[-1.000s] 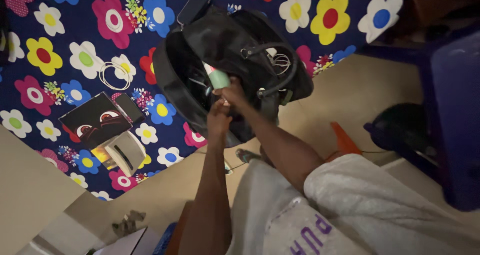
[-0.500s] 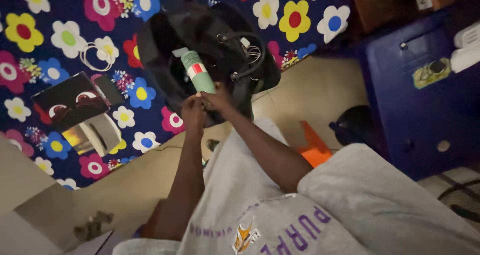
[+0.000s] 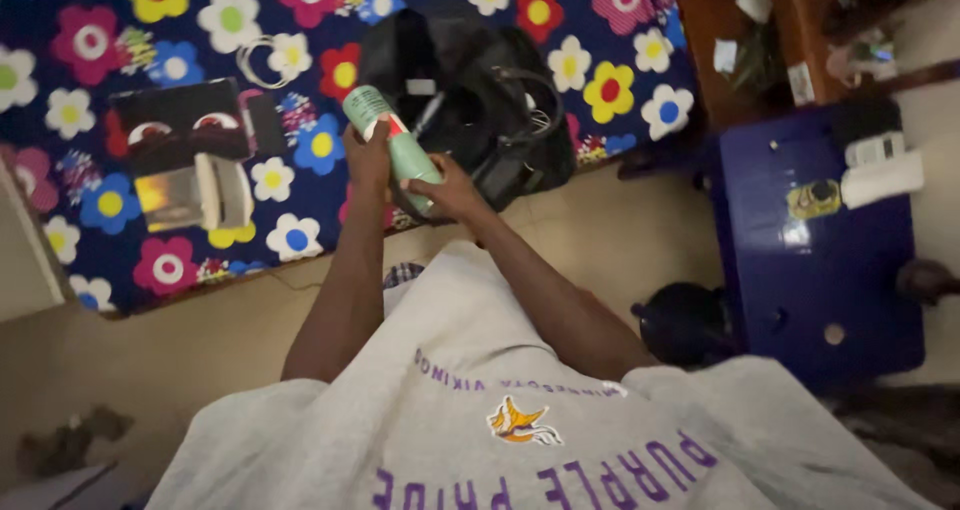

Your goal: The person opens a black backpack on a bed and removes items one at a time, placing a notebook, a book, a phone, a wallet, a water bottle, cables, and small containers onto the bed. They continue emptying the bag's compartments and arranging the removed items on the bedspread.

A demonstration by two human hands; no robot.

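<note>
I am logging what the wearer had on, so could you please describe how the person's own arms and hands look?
Both forearms are bare, with no gloves, watch or rings visible on the left hand or right hand. The person wears a light grey shirt with short or pushed-up sleeves, purple lettering and a small orange emblem on the front.

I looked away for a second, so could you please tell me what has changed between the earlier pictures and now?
The green bottle has come up out of the black bag toward the person. The left hand now grips its upper part and the right hand its lower end. The bag and the flowered mat stayed put.
</note>
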